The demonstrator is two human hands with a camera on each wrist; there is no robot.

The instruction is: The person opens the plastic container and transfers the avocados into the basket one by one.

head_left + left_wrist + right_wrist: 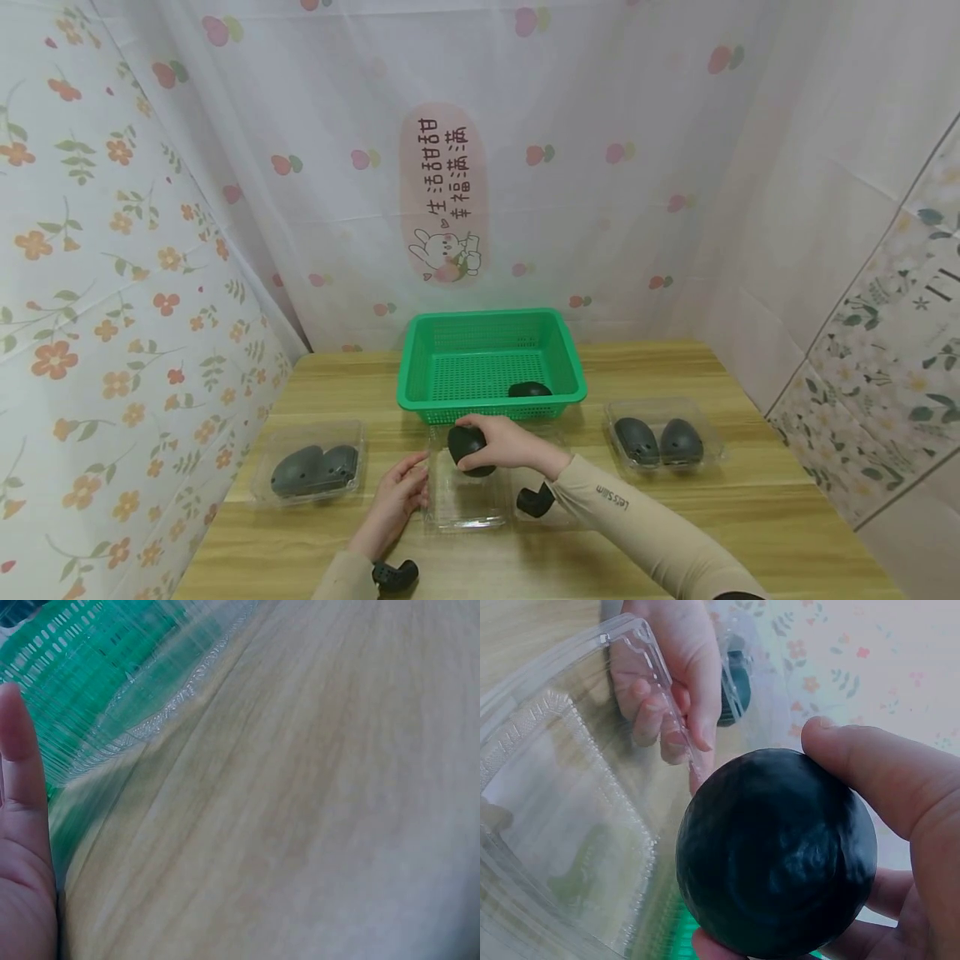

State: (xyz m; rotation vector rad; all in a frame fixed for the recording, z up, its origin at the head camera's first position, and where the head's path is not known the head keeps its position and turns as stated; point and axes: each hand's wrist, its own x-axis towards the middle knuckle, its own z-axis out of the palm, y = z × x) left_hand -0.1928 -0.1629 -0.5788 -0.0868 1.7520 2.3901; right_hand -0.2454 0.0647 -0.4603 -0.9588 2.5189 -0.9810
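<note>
My right hand (506, 446) grips a dark, bumpy-skinned avocado (776, 855) between thumb and fingers, above the left half of an opened clear plastic clamshell box (471, 523). My left hand (397, 496) is beside that box's left edge, its loosely bent fingers against the thin side wall. In the right wrist view those fingers (654, 724) show through the plastic. The left wrist view has the thumb upright at its left edge, near the box's ridged corner. Another avocado (529, 389) lies in the green basket (491, 408) behind the box.
A clear box with two avocados (297, 471) stands on the left of the wooden table (360, 377). A similar box, with two more avocados (681, 442), stands on the right. Patterned curtains (322, 217) hang behind and at both sides.
</note>
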